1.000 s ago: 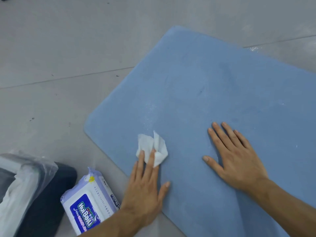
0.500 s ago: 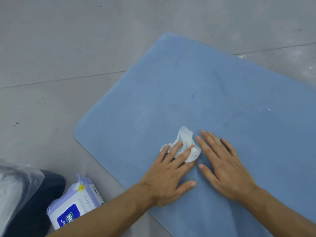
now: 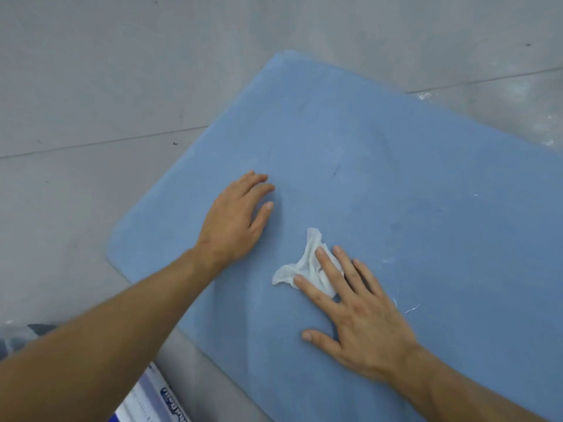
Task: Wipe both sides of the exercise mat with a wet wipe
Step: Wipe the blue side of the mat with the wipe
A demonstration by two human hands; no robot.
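Pressing wet wipe (image 3: 307,264) onto blue mat (image 3: 396,166) with right hand (image 3: 359,315)

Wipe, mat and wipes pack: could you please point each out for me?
wipe (image 3: 304,263), head view, crumpled middle.
mat (image 3: 426,178), head view, bare blue top.
wipes pack (image 3: 146,403), head view, white wrapper.

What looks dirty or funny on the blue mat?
The mat has small white scuff marks near the right hand and a dark speck farther up. The wipe is scrunched up under that hand's fingers, not spread flat. Nothing looks torn or spilled.
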